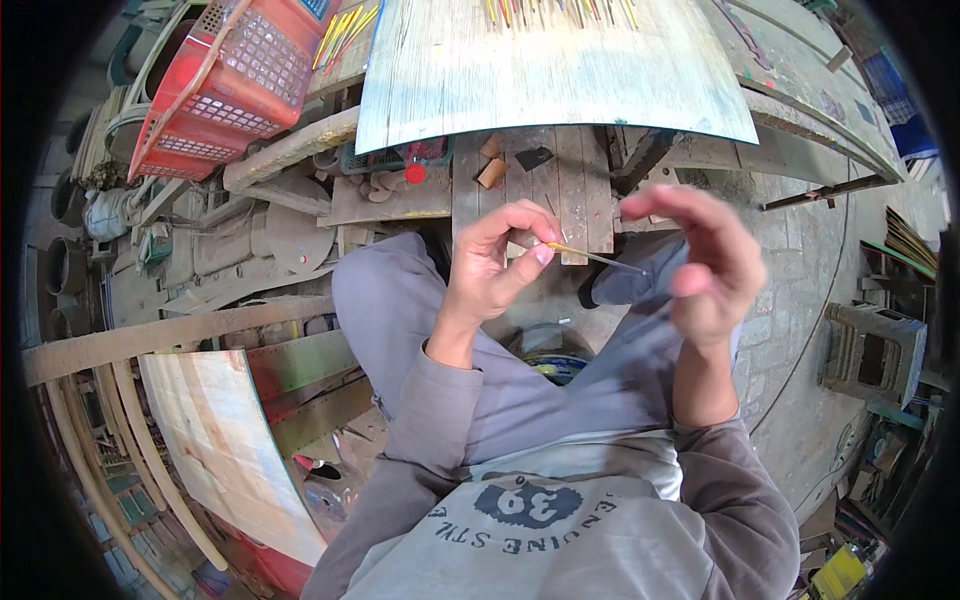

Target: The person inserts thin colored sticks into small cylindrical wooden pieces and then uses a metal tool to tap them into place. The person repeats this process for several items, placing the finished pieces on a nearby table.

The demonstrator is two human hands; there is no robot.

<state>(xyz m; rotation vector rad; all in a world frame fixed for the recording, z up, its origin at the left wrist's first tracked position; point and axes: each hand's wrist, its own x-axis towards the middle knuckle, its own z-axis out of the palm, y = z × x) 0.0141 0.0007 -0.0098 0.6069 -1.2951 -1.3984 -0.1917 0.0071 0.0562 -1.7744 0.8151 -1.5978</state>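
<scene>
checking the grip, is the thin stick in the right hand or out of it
Out: the right hand is open beside the thin stick, whose yellow end the left hand pinches.

Readable print stands on the front of the grey long-sleeved shirt (560, 575): a dark oval patch (495, 512) with a pair of large, pale numerals cut out of it, set midway between the two sleeves, below the hem. Capital letters (523, 546), dark and widely spaced, curve around the collar side of the patch, their arc reaching toward both sleeves. Numerals and letters are upside down to the wearer. Any print on the yellow container (840, 572) is too small to read.
</scene>
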